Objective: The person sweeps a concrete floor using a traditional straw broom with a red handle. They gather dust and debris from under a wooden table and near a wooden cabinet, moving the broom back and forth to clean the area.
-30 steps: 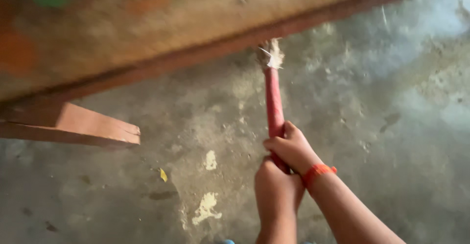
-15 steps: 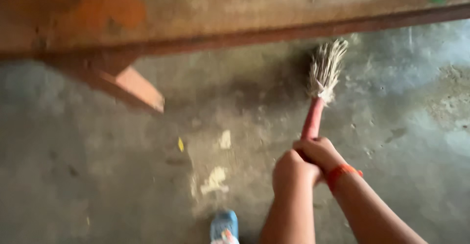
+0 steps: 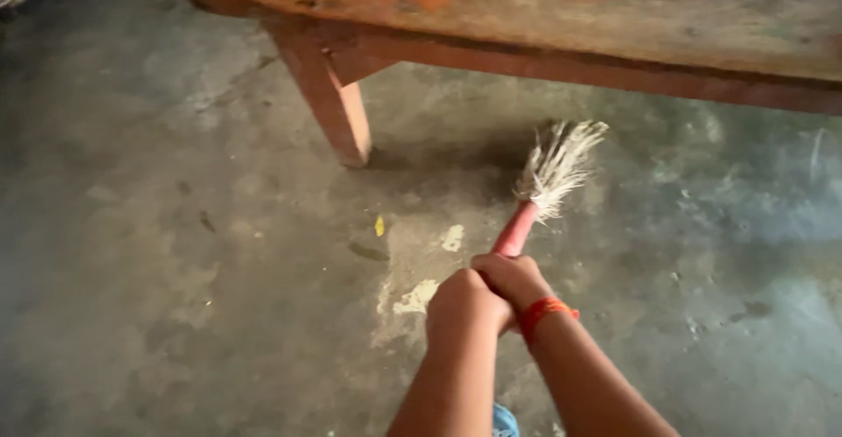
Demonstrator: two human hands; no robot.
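Low in the frame's centre, the left hand (image 3: 460, 301) and right hand (image 3: 513, 279) wrap their fingers around a red-handled broom (image 3: 539, 187), its bristles on the concrete floor (image 3: 175, 270) below the wooden bench (image 3: 561, 16).

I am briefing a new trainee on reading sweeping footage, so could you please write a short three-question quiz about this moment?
1. True or false: both hands grip the broom's red handle.
2. Which wrist wears the orange band? A) left B) right C) neither
3. Fill in: the broom's pale bristles lie on the concrete floor near the edge of the wooden ____.

Key:
1. True: the left hand and the right hand close on it together.
2. B.
3. Table; its leg stands to the left of the bristles.
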